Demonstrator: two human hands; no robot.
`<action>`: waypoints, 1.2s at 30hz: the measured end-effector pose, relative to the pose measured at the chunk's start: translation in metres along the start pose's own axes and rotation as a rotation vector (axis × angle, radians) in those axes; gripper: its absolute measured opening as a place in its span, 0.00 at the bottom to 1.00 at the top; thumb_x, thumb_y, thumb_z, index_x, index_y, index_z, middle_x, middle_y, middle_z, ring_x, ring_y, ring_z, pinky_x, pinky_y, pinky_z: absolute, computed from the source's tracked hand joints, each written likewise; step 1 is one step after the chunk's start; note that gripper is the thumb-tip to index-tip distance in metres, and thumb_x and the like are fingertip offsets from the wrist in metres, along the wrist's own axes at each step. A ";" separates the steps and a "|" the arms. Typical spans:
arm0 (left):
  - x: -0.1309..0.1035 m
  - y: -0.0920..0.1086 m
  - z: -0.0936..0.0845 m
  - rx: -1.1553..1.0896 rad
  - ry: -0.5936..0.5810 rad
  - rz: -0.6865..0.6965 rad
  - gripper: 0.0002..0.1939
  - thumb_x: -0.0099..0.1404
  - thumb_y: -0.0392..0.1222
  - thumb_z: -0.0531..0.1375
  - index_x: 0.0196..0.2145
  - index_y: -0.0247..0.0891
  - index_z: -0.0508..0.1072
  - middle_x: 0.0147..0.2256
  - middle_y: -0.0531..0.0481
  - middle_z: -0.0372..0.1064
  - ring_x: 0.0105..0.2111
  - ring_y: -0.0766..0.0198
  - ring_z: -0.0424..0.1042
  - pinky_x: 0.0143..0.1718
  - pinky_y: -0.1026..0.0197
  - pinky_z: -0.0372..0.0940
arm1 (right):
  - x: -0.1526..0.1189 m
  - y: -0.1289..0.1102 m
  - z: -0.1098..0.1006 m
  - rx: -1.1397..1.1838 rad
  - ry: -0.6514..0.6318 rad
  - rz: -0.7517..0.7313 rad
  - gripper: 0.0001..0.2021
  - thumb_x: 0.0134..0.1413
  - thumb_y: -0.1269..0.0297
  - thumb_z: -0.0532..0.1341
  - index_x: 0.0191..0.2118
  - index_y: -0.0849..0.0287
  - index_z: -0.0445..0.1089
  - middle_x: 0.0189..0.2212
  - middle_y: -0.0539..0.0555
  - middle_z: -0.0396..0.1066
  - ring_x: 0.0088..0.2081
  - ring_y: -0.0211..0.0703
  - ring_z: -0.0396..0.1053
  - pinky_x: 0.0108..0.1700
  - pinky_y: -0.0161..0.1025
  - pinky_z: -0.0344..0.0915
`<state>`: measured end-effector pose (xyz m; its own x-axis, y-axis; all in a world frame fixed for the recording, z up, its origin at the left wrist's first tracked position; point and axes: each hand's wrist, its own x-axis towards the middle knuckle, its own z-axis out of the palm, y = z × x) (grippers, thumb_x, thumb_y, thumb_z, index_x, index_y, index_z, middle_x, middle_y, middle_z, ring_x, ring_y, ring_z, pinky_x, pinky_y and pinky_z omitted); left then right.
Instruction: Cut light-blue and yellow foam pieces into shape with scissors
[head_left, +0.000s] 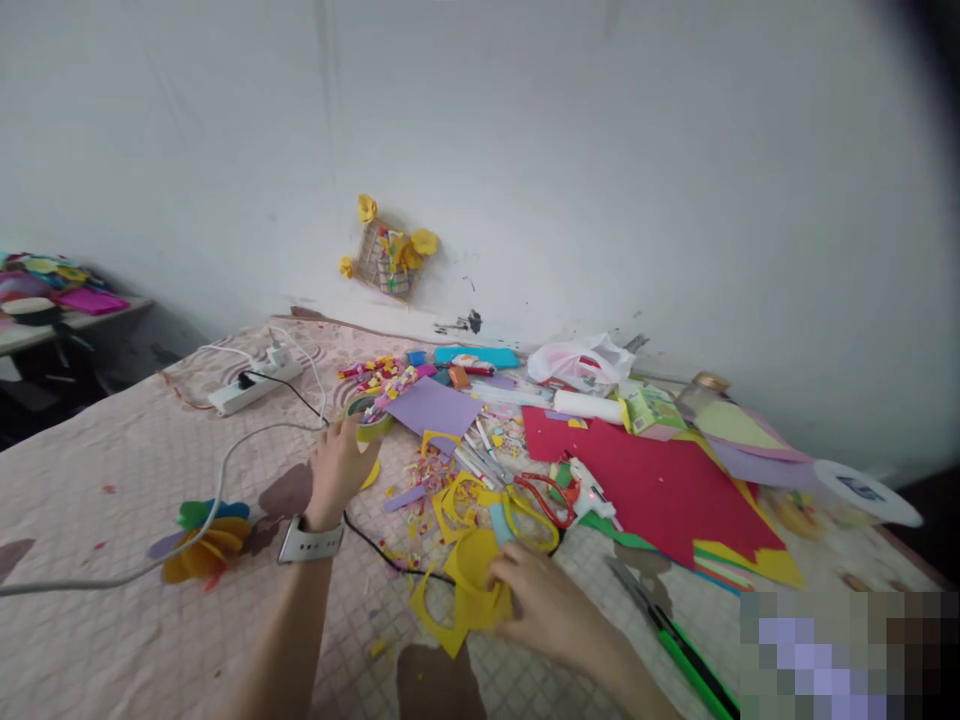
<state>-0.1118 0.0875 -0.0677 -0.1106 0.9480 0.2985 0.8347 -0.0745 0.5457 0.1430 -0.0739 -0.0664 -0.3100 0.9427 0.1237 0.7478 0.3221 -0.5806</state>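
My left hand (pixel 339 470), with a white-banded watch on its wrist, reaches to the near left side of a yellow-green tape roll (pixel 373 430). Its thumb and fingers are apart; whether they touch the roll I cannot make out. My right hand (pixel 536 595) has its fingers curled onto a piece of yellow paper (pixel 474 560) near the table's front. Beside that piece lie cut yellow sheets with round holes (pixel 436 615). Just beyond my right hand are yellow-handled scissors (pixel 532 515). Red-handled scissors (pixel 546 498) and a white glue gun (pixel 592 492) rest farther back.
A green utility knife (pixel 686 640) lies at the front right, near red paper sheets (pixel 645 480). Purple paper (pixel 433 408) and paper scraps cover the middle. On the left are a power strip (pixel 256 388), its cable (pixel 225 465) and a multicoloured paper flower (pixel 206 545).
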 end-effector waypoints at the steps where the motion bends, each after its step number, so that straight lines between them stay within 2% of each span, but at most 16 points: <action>1: 0.000 0.007 0.000 -0.042 -0.005 0.043 0.22 0.60 0.46 0.54 0.50 0.34 0.66 0.50 0.32 0.65 0.52 0.40 0.62 0.49 0.40 0.56 | -0.007 0.002 0.007 -0.033 -0.006 -0.004 0.14 0.34 0.77 0.66 0.31 0.54 0.72 0.33 0.54 0.73 0.37 0.55 0.70 0.37 0.43 0.67; 2: -0.001 0.015 0.001 -0.089 -0.019 0.091 0.20 0.60 0.45 0.55 0.49 0.34 0.67 0.49 0.34 0.67 0.51 0.44 0.64 0.50 0.43 0.57 | -0.012 0.005 0.012 -0.063 -0.006 -0.001 0.14 0.36 0.79 0.64 0.32 0.55 0.72 0.35 0.55 0.72 0.39 0.56 0.70 0.39 0.45 0.67; 5: -0.013 0.041 0.003 -0.234 -0.072 0.220 0.17 0.61 0.43 0.55 0.46 0.35 0.69 0.48 0.38 0.69 0.50 0.50 0.66 0.52 0.50 0.59 | -0.019 0.015 0.018 -0.136 0.003 0.002 0.11 0.45 0.80 0.58 0.29 0.55 0.71 0.31 0.55 0.72 0.37 0.54 0.71 0.39 0.45 0.67; 7: -0.027 0.058 0.005 -0.323 -0.149 0.297 0.13 0.62 0.42 0.54 0.42 0.36 0.71 0.44 0.41 0.73 0.46 0.54 0.70 0.49 0.53 0.62 | -0.018 0.020 0.017 -0.168 0.008 -0.008 0.11 0.48 0.79 0.57 0.30 0.55 0.71 0.32 0.55 0.72 0.37 0.53 0.70 0.41 0.46 0.67; 11: -0.052 0.085 0.005 -0.466 -0.301 0.432 0.12 0.64 0.41 0.53 0.42 0.38 0.72 0.42 0.44 0.74 0.43 0.58 0.72 0.44 0.57 0.65 | -0.016 0.023 0.019 -0.204 0.017 -0.042 0.12 0.42 0.77 0.62 0.34 0.55 0.71 0.36 0.56 0.72 0.41 0.56 0.69 0.43 0.48 0.64; 13: -0.059 0.092 0.004 -0.506 -0.366 0.469 0.11 0.64 0.41 0.53 0.40 0.38 0.73 0.40 0.45 0.75 0.40 0.59 0.73 0.42 0.59 0.66 | -0.015 0.024 0.019 -0.202 0.013 -0.068 0.10 0.45 0.77 0.61 0.33 0.55 0.71 0.33 0.55 0.73 0.38 0.54 0.70 0.42 0.46 0.65; 16: -0.062 0.098 0.000 -0.548 -0.459 0.518 0.11 0.64 0.40 0.53 0.36 0.39 0.75 0.35 0.48 0.77 0.35 0.61 0.74 0.37 0.62 0.66 | -0.012 0.026 0.008 -0.183 0.041 -0.090 0.08 0.50 0.77 0.56 0.31 0.58 0.71 0.30 0.55 0.73 0.35 0.51 0.70 0.41 0.46 0.64; 19: -0.061 0.100 -0.008 -0.621 -0.591 0.534 0.12 0.64 0.41 0.53 0.35 0.40 0.77 0.33 0.49 0.77 0.34 0.62 0.73 0.37 0.63 0.65 | -0.005 0.023 -0.019 -0.144 0.143 -0.054 0.08 0.53 0.76 0.54 0.31 0.59 0.69 0.30 0.56 0.72 0.35 0.50 0.68 0.39 0.45 0.63; 22: -0.062 0.101 -0.011 -0.762 -0.697 0.439 0.10 0.59 0.43 0.60 0.37 0.40 0.77 0.35 0.50 0.76 0.35 0.62 0.71 0.37 0.63 0.63 | 0.005 0.014 -0.050 -0.069 0.247 -0.022 0.07 0.56 0.72 0.53 0.30 0.58 0.66 0.28 0.52 0.69 0.33 0.47 0.67 0.36 0.41 0.63; 25: -0.066 0.102 -0.005 -0.936 -0.857 0.194 0.09 0.49 0.43 0.67 0.27 0.35 0.77 0.25 0.52 0.73 0.27 0.64 0.68 0.29 0.66 0.61 | 0.012 0.012 -0.066 0.033 0.316 -0.023 0.07 0.58 0.67 0.54 0.31 0.55 0.67 0.27 0.49 0.69 0.31 0.43 0.68 0.34 0.37 0.64; 27: -0.070 0.104 0.003 -1.014 -0.931 0.078 0.12 0.47 0.46 0.68 0.22 0.33 0.76 0.20 0.53 0.71 0.21 0.66 0.66 0.23 0.66 0.59 | 0.016 0.016 -0.067 0.096 0.409 -0.003 0.07 0.61 0.64 0.52 0.38 0.54 0.67 0.33 0.52 0.71 0.36 0.45 0.70 0.38 0.38 0.66; 29: -0.071 0.105 0.012 -1.098 -0.902 -0.005 0.15 0.50 0.49 0.66 0.26 0.33 0.76 0.22 0.51 0.73 0.22 0.64 0.68 0.24 0.65 0.61 | 0.018 0.022 -0.062 0.138 0.512 0.029 0.10 0.63 0.64 0.50 0.47 0.54 0.64 0.39 0.55 0.71 0.41 0.47 0.69 0.43 0.42 0.66; 31: -0.069 0.106 0.017 -1.187 -0.827 -0.083 0.16 0.53 0.50 0.63 0.31 0.33 0.76 0.26 0.47 0.75 0.26 0.62 0.71 0.29 0.63 0.64 | 0.022 0.026 -0.054 0.184 0.547 0.040 0.15 0.62 0.65 0.51 0.54 0.53 0.60 0.42 0.56 0.70 0.43 0.47 0.69 0.45 0.44 0.65; 34: -0.065 0.106 0.016 -1.293 -0.749 -0.164 0.15 0.55 0.48 0.61 0.34 0.32 0.76 0.30 0.44 0.75 0.29 0.61 0.72 0.34 0.61 0.65 | 0.030 0.019 -0.041 0.300 0.410 -0.047 0.25 0.56 0.67 0.57 0.59 0.46 0.56 0.52 0.56 0.63 0.49 0.49 0.65 0.47 0.44 0.64; 36: -0.064 0.105 0.011 -1.331 -0.751 -0.193 0.13 0.55 0.45 0.61 0.34 0.32 0.76 0.29 0.44 0.75 0.27 0.62 0.72 0.32 0.62 0.65 | 0.038 0.009 -0.035 0.365 0.356 -0.132 0.24 0.53 0.67 0.60 0.56 0.46 0.62 0.51 0.55 0.64 0.51 0.51 0.63 0.49 0.44 0.62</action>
<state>-0.0111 0.0223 -0.0386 0.4722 0.8775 -0.0841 -0.2756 0.2376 0.9314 0.1585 -0.0327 -0.0385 -0.1212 0.8881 0.4433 0.4429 0.4481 -0.7766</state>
